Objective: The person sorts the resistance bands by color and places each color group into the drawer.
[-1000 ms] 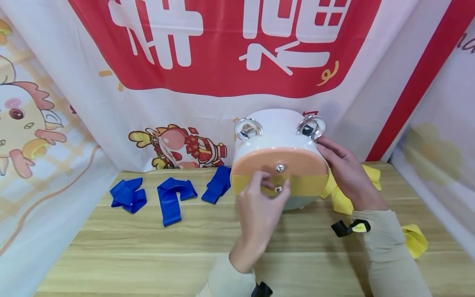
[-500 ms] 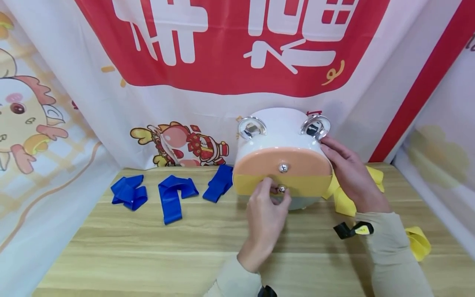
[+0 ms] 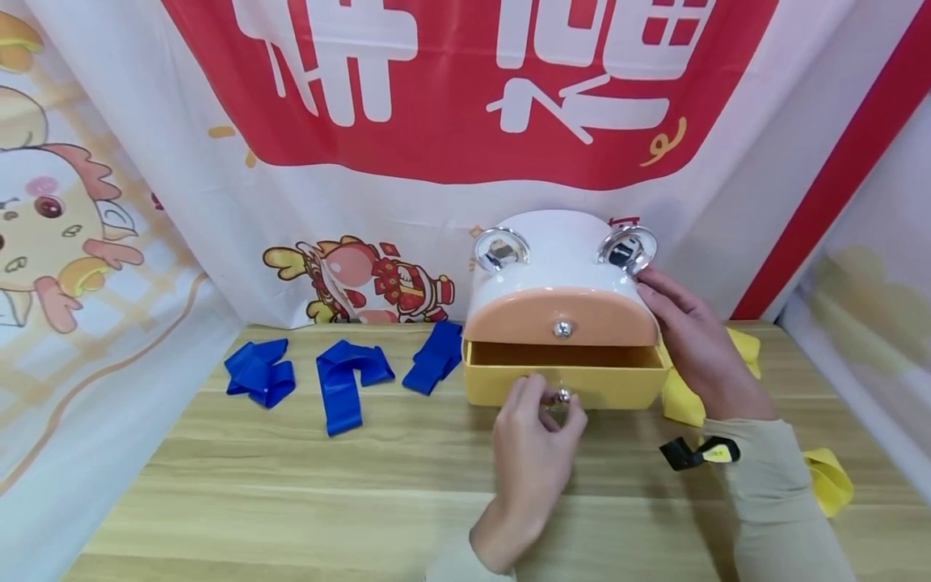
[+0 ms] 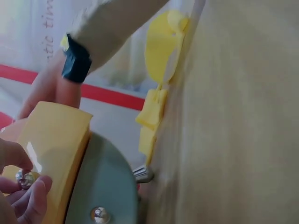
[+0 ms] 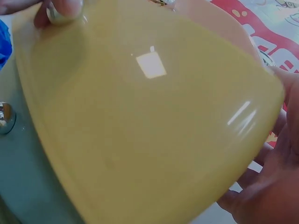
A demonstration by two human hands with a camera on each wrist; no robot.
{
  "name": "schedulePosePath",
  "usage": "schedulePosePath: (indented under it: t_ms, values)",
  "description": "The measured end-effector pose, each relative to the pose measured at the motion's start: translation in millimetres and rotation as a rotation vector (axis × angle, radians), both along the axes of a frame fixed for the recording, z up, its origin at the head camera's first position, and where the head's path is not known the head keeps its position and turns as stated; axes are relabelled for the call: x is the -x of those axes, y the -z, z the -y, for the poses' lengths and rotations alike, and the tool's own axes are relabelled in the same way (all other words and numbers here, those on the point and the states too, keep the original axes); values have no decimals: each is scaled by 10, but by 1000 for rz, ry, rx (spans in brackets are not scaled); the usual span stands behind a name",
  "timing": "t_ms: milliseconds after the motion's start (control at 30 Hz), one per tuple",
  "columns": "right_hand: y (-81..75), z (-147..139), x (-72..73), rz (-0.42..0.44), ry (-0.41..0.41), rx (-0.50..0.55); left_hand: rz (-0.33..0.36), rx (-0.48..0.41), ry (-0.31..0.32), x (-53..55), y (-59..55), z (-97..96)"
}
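A small white drawer cabinet (image 3: 556, 255) with two silver bell-shaped knobs on top, like an alarm clock, stands upright on the table. Its yellow middle drawer (image 3: 618, 390) is pulled partway out, and the visible inside looks bare. My left hand (image 3: 534, 453) pinches this drawer's round silver knob (image 4: 25, 178) between thumb and fingers. Above it, the peach top drawer (image 3: 509, 321) is closed. The grey-green bottom drawer (image 4: 105, 177) shows closed in the left wrist view. My right hand (image 3: 694, 347) rests against the cabinet's right side, fingers extended just below the right bell (image 3: 627, 249).
Blue strips (image 3: 342, 384) lie in several folded pieces on the wooden table (image 3: 305, 501) to the left. Yellow strips (image 3: 827, 481) lie to the right, partly behind my right arm. Printed cloth (image 3: 451, 137) hangs behind and at both sides.
My left hand has taken hold of the yellow drawer's knob and drawn the drawer outward toward me, opening it. My right hand has stayed against the cabinet's side.
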State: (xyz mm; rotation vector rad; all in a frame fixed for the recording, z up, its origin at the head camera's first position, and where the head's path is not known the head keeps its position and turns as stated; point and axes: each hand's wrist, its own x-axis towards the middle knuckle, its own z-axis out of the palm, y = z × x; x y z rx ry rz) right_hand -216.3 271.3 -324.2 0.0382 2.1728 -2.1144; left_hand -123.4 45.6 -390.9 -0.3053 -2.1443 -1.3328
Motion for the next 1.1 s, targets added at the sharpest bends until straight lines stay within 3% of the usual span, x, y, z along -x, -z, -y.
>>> schedulePosePath:
  t_ms: [267, 467, 700, 933, 1100]
  values:
    - [-7, -1, -12, 56, 3, 97, -122, 34, 0, -292, 59, 41]
    - [-28, 21, -28, 59, 3, 61, -192, 87, -35, -442, 66, 61]
    - [-14, -17, -15, 41, -38, 35, -197, 91, -37, -453, 70, 68]
    - [51, -186, -28, -114, -178, -128, -195, 75, -33, -484, 72, 76]
    - [68, -238, -51, -178, -230, -103, -200, 76, -26, -479, 79, 77]
